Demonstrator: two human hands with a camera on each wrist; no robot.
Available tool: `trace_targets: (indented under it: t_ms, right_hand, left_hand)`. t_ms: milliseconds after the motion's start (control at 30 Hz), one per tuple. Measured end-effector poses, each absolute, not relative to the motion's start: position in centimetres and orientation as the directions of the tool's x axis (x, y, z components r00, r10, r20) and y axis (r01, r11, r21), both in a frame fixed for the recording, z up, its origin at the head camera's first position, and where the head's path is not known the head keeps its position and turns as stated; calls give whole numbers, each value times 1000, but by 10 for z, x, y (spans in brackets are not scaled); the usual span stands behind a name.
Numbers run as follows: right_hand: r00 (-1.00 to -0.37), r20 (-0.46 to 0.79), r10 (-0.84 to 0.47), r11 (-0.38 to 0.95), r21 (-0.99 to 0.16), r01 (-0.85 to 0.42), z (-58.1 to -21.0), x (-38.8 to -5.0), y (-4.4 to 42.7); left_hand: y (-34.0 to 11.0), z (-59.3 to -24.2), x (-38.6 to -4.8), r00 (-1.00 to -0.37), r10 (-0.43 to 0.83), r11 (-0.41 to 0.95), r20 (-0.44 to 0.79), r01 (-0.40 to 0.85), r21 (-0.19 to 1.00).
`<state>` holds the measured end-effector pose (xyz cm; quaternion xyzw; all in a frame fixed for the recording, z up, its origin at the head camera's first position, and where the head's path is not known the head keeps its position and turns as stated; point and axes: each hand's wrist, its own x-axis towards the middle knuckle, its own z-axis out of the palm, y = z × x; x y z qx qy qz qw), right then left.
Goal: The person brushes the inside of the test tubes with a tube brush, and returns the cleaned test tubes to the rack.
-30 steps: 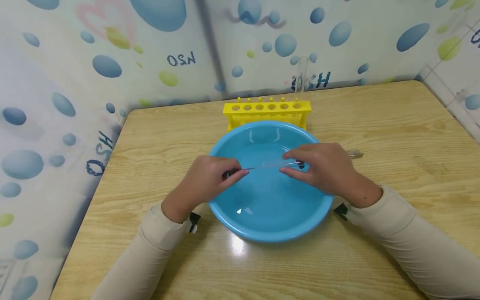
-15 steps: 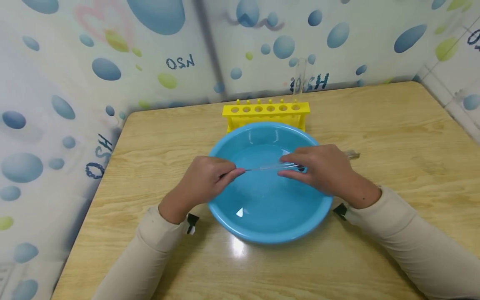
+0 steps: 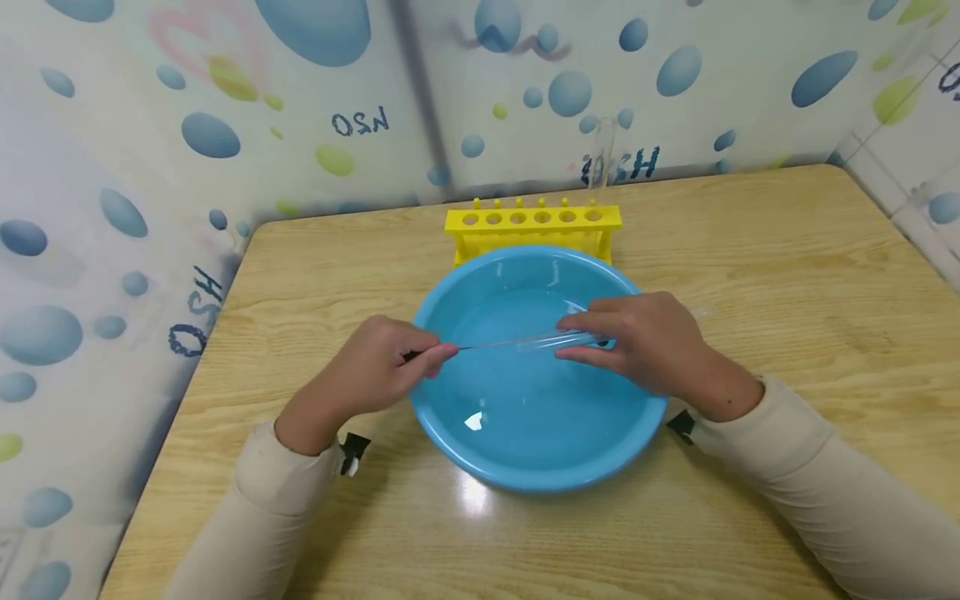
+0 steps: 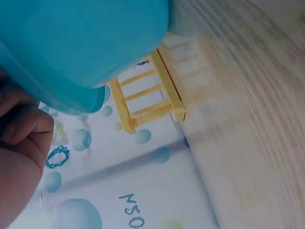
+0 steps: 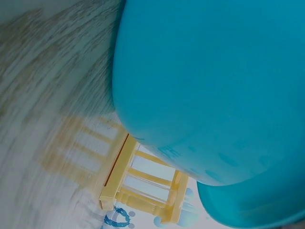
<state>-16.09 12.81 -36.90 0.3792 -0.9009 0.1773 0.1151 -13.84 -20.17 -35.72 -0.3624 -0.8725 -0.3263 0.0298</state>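
Note:
My left hand [image 3: 371, 367] pinches a thin twisted wire [image 3: 487, 345] at the left side of the blue basin [image 3: 536, 479]. The wire runs into the mouth of a clear glass test tube [image 3: 551, 341]; it looks like a test tube brush handle, and its bristles are hidden. Over the basin's right side, my right hand [image 3: 652, 346] grips the tube, whose faint end shows beyond the knuckles. Both hands are above the basin, which seems to hold clear water. In the left wrist view, curled fingers [image 4: 31, 126] show beside the basin wall; the right wrist view shows no hand.
A yellow test tube rack [image 3: 532, 219] stands just behind the basin. Another clear test tube [image 3: 602, 158] rises upright at its right end. The wooden table [image 3: 360, 283] meets a wall [image 3: 285, 117] patterned with blue and green drops.
My left hand has moved left and slightly down, drawing more wire out of the tube. The greyish thing beyond my right hand no longer shows there. The right hand has barely moved.

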Motion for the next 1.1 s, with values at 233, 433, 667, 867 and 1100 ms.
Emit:
trace_targets:
  t_ms: [233,433,667,867,1100]
  right_hand:
    - [-679,357,-642,634,-251,-732,-369,-160,129]
    - [-678,363,-640,615,-287,-734,-370,-159,129]
    - [-677,360,-642,622,-271,-734,-370,-160,131]
    - [-669,371,-644,608,-282,-742,-372,-160,131]
    - [-662,383,-644,598,-287,-748,-371,-161,130]
  left_hand:
    - [-216,-352,-135,-811,570,551,131,496,671]
    - [-231,-351,-129,-836,548,556,34,394,732]
    - [-245,-350,-128,-838,546,567,1,370,736]
    - [-256,-347,-125,-847,531,600,-30,350,720]
    - [-267,-346,-120,-845,534,607,-31,358,709]
